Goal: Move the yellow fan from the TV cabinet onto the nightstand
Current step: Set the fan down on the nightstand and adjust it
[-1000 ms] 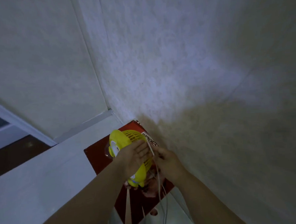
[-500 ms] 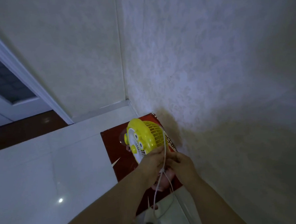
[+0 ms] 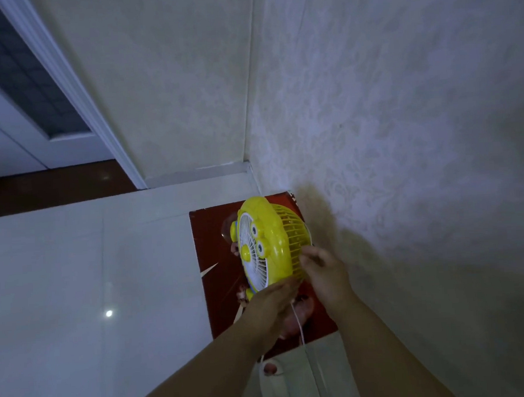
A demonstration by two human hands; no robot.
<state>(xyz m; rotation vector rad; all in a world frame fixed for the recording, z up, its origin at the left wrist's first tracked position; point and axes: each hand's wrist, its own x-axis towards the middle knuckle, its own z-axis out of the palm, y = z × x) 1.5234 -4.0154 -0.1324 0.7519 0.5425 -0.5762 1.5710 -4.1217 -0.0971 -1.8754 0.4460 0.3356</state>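
A small yellow fan [image 3: 269, 240] with white blades and a cartoon face is held up above a dark red box [image 3: 216, 279], its face turned to the left. My left hand [image 3: 275, 301] cups its lower edge from below. My right hand [image 3: 322, 268] presses against the yellow rear grille on the right side. A white cord [image 3: 299, 327] hangs from the fan between my wrists. Neither a TV cabinet nor a nightstand shows in view.
The red box stands on the pale tiled floor [image 3: 93, 298] against a patterned wall [image 3: 387, 131] on the right. A white door frame [image 3: 76, 95] and dark wood floor lie at the upper left. White objects [image 3: 276, 376] lie below the box.
The view has swung left, showing more door frame and floor. The fan has turned its face further toward me, and my right hand has shifted from the cord up onto the rear grille.
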